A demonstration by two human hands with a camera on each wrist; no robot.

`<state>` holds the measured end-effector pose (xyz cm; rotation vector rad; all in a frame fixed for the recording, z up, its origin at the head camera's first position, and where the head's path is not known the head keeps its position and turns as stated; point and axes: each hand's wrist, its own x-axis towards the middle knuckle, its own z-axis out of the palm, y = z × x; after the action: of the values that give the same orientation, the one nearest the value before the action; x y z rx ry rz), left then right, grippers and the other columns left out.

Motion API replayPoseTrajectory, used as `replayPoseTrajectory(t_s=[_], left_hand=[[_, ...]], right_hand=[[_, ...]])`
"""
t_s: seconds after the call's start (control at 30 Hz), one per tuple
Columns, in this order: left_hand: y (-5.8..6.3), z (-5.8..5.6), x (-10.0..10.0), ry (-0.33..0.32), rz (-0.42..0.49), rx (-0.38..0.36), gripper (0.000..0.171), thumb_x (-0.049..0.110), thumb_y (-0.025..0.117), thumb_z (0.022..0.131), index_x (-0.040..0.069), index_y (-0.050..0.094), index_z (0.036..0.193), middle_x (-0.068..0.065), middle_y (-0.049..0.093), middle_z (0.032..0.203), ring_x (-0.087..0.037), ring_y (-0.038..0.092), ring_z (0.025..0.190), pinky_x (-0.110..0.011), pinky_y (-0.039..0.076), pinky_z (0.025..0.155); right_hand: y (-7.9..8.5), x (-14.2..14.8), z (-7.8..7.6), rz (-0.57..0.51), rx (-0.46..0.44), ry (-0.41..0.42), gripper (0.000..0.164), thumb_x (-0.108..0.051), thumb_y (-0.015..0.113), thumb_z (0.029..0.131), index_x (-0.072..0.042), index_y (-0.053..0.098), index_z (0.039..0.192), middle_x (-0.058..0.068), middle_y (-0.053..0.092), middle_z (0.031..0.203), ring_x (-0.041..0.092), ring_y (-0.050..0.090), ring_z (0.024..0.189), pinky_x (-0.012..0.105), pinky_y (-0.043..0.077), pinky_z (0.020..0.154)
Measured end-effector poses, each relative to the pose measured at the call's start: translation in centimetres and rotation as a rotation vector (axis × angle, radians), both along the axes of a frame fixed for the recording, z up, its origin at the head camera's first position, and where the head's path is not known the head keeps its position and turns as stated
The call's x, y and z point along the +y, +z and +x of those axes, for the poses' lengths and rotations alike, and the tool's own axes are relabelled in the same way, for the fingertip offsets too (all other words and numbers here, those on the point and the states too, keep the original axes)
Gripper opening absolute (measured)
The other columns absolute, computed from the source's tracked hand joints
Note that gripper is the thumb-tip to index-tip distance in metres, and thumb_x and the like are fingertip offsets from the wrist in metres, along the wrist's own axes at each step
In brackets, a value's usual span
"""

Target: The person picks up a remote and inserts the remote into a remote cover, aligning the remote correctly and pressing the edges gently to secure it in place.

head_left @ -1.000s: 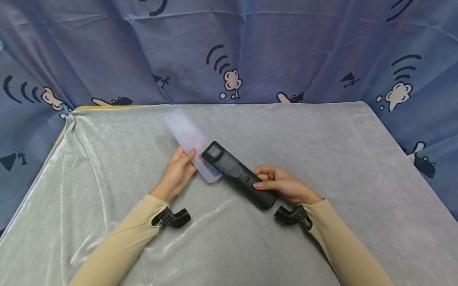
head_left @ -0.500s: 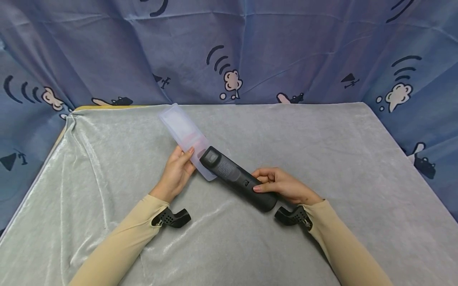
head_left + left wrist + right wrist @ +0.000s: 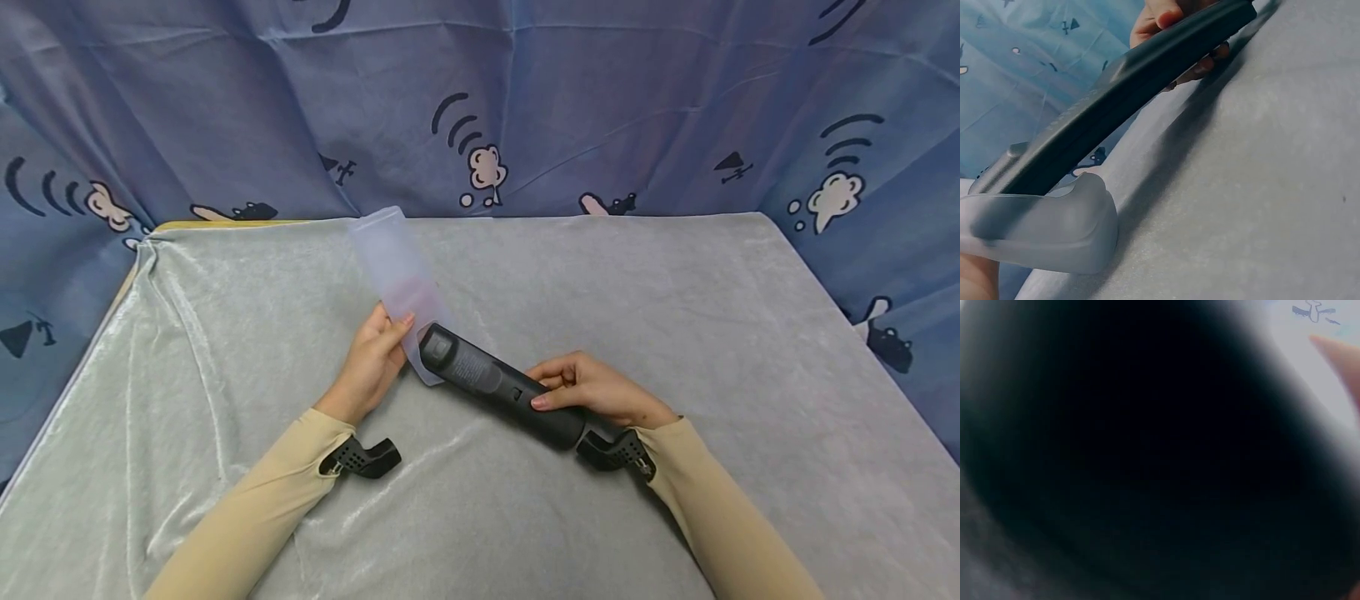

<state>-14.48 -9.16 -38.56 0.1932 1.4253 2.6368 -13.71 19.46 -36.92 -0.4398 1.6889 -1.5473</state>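
Note:
My left hand (image 3: 369,354) holds a translucent silicone remote cover (image 3: 390,250) by its near part, thumb on top and fingers beneath. The cover's far end points up and away. My right hand (image 3: 596,390) grips the near end of a black remote control (image 3: 487,379), back side up, thumb on its back. The remote's far end overlaps the cover close to my left thumb. In the left wrist view the remote (image 3: 1104,100) slants down with its lower end behind the raised wall of the cover (image 3: 1079,228). A dark, blurred remote (image 3: 1160,450) fills most of the right wrist view.
A pale grey velvety cloth (image 3: 712,317) spreads over the table under both hands. Behind it hangs a blue patterned curtain (image 3: 600,100). A black wrist device (image 3: 367,458) sits at the left cuff, another black wrist device (image 3: 611,450) at the right.
The cover has turned to stand more upright, its far end shifting up. The remote has swung flatter, its far end lower and further onto the cover. Both grips stay the same.

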Motion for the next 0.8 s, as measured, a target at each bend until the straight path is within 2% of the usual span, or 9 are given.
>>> replayPoseTrajectory(t_s=[0.17,0.33,0.43,0.57,0.8], left_hand=[[-0.2,0.0,0.1,-0.016,-0.026,0.044,0.044,-0.001,0.040,0.096,-0.004,0.028,0.138,-0.003,0.052,0.124,-0.011,0.053,0.110,-0.026,0.042,0.099],[-0.5,0.1,0.0,-0.018,0.010,0.117,0.044,0.009,0.050,0.096,-0.001,0.033,0.135,-0.003,0.053,0.124,-0.010,0.053,0.110,-0.024,0.043,0.096],[-0.5,0.1,0.0,-0.011,0.022,0.122,0.042,0.007,0.046,0.097,-0.001,0.031,0.136,-0.003,0.051,0.125,-0.010,0.051,0.111,-0.024,0.042,0.097],[-0.2,0.0,0.0,0.003,0.024,0.083,0.043,0.001,0.034,0.098,-0.002,0.025,0.140,-0.004,0.047,0.130,-0.011,0.048,0.116,-0.026,0.038,0.101],[0.1,0.0,0.1,0.025,0.066,0.079,0.041,-0.003,0.027,0.100,-0.003,0.024,0.140,-0.007,0.045,0.133,-0.014,0.046,0.120,-0.030,0.033,0.107]], right_hand=[[0.1,0.0,0.1,0.014,0.013,0.008,0.036,-0.005,0.064,0.088,0.014,0.055,0.117,0.015,0.069,0.099,0.017,0.068,0.078,0.029,0.057,0.067],[0.0,-0.1,0.2,0.017,0.033,-0.007,0.034,-0.007,0.063,0.089,0.013,0.055,0.115,0.011,0.070,0.094,0.014,0.066,0.074,0.026,0.056,0.064],[-0.2,-0.3,0.2,0.022,0.039,-0.036,0.034,-0.009,0.062,0.091,0.012,0.055,0.116,0.008,0.070,0.094,0.012,0.064,0.075,0.024,0.054,0.065],[-0.4,-0.5,0.3,0.024,0.018,-0.093,0.035,-0.010,0.061,0.091,0.012,0.054,0.118,0.004,0.069,0.093,0.010,0.062,0.078,0.022,0.052,0.069],[-0.7,-1.0,0.4,-0.013,-0.045,-0.154,0.028,-0.008,0.058,0.093,0.006,0.057,0.116,0.001,0.068,0.093,0.008,0.060,0.077,0.020,0.051,0.068]])
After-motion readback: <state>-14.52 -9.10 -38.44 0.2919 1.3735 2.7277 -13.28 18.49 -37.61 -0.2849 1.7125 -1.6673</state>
